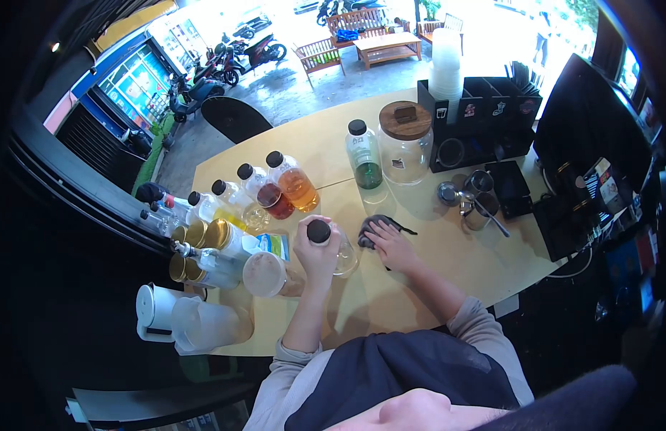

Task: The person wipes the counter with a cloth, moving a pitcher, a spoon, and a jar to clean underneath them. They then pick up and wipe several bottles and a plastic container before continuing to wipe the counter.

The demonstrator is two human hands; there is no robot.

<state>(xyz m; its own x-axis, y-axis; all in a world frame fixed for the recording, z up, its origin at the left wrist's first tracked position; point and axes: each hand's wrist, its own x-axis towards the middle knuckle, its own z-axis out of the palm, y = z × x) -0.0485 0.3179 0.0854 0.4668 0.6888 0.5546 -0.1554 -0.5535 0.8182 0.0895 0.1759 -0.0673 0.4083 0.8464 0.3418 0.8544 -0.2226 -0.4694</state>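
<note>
My left hand (315, 253) is closed around the upper part of a clear bottle with a black cap (319, 230). The bottle stands on the wooden table, and its lower body (345, 260) shows to the right of my fingers. A dark grey cloth (374, 228) lies bunched on the tabletop just right of the bottle. My right hand (390, 243) presses down on this cloth, its fingers curved over it. The part of the cloth under my palm is hidden.
Several bottles of coloured drink (298, 188) stand left of centre, with gold-lidded jars, a tub (264, 274) and pitchers (203, 321) nearer. Beyond my hands are a green bottle (364, 159) and a wooden-lidded jar (405, 154). Metal tools (453, 194) and a black organizer (484, 129) stand right.
</note>
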